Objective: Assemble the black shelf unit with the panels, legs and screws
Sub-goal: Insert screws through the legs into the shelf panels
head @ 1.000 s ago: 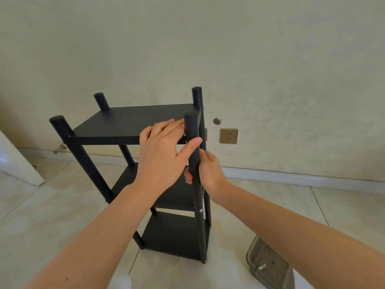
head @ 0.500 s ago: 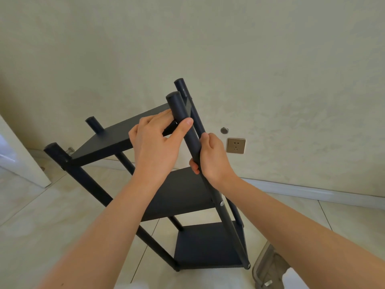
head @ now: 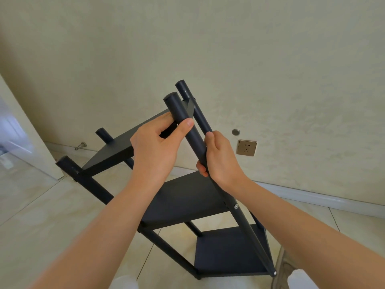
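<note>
**Shelf unit tipped, both hands on it**

The shelf unit (head: 187, 199) fills the middle of the frame, black, three panels on four legs. It stands tilted on the pale tiled floor (head: 41, 215), with its top leaning toward the upper left and its feet at the lower right. The left hand (head: 158, 147) grips the top panel (head: 113, 152) at its near corner. Its fingers are curled over the edge and its thumb is pressed flat against the leg (head: 179, 107) nearest the camera. The right hand (head: 220, 157) is wrapped round that same leg just below the left thumb, fingers closed about it from the far side. Lower on this leg a silver screw (head: 236, 206) sits where the middle panel joins it, and another shows at the foot. The bottom panel (head: 229, 251) lies at the lower right, close above the tiles.

Behind is a cream wall (head: 250, 49) with a gold socket (head: 246, 147) right of centre. A white door (head: 20, 132) stands at the left edge. At the lower right corner, partly cut off, is what may be a clear plastic box (head: 285, 265).
</note>
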A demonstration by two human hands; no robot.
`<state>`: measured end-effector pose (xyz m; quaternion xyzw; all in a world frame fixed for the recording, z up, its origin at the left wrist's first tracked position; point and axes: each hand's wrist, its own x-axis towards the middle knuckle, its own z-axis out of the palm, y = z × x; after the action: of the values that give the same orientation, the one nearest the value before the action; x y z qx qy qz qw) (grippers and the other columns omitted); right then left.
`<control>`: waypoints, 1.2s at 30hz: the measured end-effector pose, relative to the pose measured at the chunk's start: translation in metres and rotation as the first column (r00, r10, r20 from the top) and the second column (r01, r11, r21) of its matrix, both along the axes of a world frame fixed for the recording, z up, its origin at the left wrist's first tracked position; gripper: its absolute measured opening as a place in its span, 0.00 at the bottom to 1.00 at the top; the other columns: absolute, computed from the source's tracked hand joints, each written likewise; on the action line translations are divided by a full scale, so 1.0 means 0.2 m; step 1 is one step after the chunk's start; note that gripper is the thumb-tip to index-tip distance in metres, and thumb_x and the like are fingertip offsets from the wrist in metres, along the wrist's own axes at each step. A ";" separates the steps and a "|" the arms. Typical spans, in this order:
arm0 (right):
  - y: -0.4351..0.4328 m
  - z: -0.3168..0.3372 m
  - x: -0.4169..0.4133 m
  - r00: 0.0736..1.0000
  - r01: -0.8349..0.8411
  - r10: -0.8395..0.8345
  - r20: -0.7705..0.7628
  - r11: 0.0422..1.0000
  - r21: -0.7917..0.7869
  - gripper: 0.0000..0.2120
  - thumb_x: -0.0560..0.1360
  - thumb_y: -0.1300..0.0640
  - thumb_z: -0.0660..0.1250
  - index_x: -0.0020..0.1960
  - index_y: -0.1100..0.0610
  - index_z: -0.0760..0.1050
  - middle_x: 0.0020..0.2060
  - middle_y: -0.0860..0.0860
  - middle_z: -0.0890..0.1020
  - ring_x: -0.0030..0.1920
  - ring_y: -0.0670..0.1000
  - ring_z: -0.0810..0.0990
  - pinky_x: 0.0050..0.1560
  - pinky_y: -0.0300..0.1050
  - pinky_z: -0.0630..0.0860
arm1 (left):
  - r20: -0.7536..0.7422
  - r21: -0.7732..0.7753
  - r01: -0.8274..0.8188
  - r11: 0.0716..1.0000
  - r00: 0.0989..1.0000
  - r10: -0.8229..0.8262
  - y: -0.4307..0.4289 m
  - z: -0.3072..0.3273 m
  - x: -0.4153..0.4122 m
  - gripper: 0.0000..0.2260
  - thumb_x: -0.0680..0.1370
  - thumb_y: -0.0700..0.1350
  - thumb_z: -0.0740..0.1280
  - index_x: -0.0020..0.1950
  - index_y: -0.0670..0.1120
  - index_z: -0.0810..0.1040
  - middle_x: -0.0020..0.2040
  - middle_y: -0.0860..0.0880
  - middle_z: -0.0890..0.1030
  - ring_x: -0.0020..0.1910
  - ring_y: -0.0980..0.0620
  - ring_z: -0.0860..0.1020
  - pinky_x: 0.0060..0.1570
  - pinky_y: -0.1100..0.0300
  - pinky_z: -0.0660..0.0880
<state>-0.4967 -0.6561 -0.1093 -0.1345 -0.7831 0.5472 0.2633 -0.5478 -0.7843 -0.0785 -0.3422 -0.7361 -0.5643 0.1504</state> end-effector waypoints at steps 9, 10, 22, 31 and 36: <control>-0.06 0.01 -0.01 0.999 0.013 -0.016 -0.052 0.999 -0.052 0.15 0.85 0.53 0.48 0.42 0.57 0.61 0.35 0.52 0.64 0.36 0.52 0.66 0.28 0.39 0.70 | 0.147 0.075 -0.041 0.996 0.989 0.030 -0.05 0.00 0.04 0.08 0.79 0.54 0.69 0.41 0.55 0.82 0.31 0.58 0.78 0.34 0.60 0.75 0.43 0.63 0.70; -0.07 0.01 -0.02 0.998 0.013 -0.014 -0.060 1.000 -0.019 0.14 0.85 0.54 0.48 0.43 0.58 0.62 0.36 0.53 0.65 0.37 0.53 0.66 0.30 0.44 0.71 | 0.182 0.096 -0.034 0.995 0.983 0.016 -0.06 0.00 0.04 0.07 0.78 0.53 0.70 0.42 0.55 0.83 0.32 0.57 0.80 0.35 0.59 0.77 0.43 0.64 0.71; -0.23 -0.14 -0.14 0.999 -0.036 0.029 0.026 0.939 0.343 0.11 0.85 0.52 0.49 0.49 0.57 0.65 0.29 0.51 0.71 0.27 0.50 0.69 0.29 0.51 0.69 | 0.504 0.203 -0.137 0.970 0.864 0.016 -0.33 -0.18 -0.04 0.07 0.75 0.50 0.72 0.52 0.54 0.84 0.46 0.58 0.86 0.52 0.63 0.82 0.55 0.64 0.71; -0.28 -0.38 -0.21 0.967 -0.183 0.026 0.253 0.763 0.620 0.04 0.84 0.58 0.52 0.50 0.54 0.61 0.34 0.47 0.67 0.28 0.49 0.69 0.26 0.42 0.63 | 0.758 0.084 -0.089 0.992 0.652 -0.006 -0.53 -0.43 -0.15 0.21 0.63 0.52 0.74 0.54 0.47 0.84 0.48 0.52 0.87 0.54 0.48 0.82 0.54 0.54 0.74; -0.26 -0.53 -0.22 0.943 -0.225 -0.030 0.331 0.674 0.703 0.05 0.84 0.54 0.52 0.57 0.54 0.62 0.32 0.44 0.68 0.26 0.47 0.68 0.25 0.40 0.63 | 0.821 0.049 -0.072 0.996 0.571 0.001 -0.55 -0.57 -0.19 0.20 0.64 0.50 0.76 0.55 0.47 0.84 0.51 0.54 0.86 0.58 0.47 0.81 0.70 0.40 0.68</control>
<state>-0.5414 -0.7082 -0.2147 -0.0606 -0.9736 0.1727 0.1364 -0.5868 -0.8951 -0.1922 -0.0209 -0.7066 -0.6833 -0.1827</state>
